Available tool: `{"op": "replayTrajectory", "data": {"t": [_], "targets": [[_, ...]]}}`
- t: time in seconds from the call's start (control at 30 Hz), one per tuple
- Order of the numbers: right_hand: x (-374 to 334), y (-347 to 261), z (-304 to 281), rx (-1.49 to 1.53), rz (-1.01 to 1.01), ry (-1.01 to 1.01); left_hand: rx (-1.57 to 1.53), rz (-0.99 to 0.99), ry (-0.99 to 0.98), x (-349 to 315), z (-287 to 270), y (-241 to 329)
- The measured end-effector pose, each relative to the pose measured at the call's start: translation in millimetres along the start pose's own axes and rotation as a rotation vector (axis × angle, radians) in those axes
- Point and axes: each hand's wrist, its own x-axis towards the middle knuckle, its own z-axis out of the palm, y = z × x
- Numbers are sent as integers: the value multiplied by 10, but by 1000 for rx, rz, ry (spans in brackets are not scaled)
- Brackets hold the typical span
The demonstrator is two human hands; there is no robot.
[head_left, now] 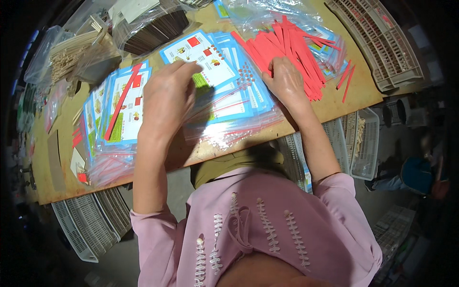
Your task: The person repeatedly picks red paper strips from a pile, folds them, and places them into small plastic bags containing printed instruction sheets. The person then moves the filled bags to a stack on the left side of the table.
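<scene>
My left hand (169, 95) is over the gap between two stacks of bagged cards, fingers curled inward; whatever they may hold is hidden beneath. Under and beside it lie the blue-bordered printed cards of the middle stack (224, 79), in clear plastic bags. A single red paper strip (123, 103) rests lengthwise across the left stack of cards (117, 129). To the right, my right hand (287, 79) has its fingers bent and closed at the near left edge of a loose pile of red paper strips (299, 52). Its fingertips are partly hidden there.
Bundled wooden sticks (71, 55) in plastic and a bag of dark flat pieces (155, 31) stand at the back left. A beige plastic basket (377, 43) edges the far right. Two loose red strips (349, 83) lie near it. White baskets (366, 143) stand below the table edge.
</scene>
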Motion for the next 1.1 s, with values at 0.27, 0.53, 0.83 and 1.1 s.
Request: {"op": "replayTrajectory", "data": {"t": [0.27,0.53,0.83,1.1], "targets": [[126,123,-14,19,68,-127,-130,88,-83,471,514,2],[178,277,-217,1265,355,-238,-900,-333,-235,261,1022,-232],[211,-334,-199,1648,340,-642,-1362,-535,-257,286,855,-110],[403,-621,-77,1493,230,-801,-1347,-645,-93,348,828,-223]]}}
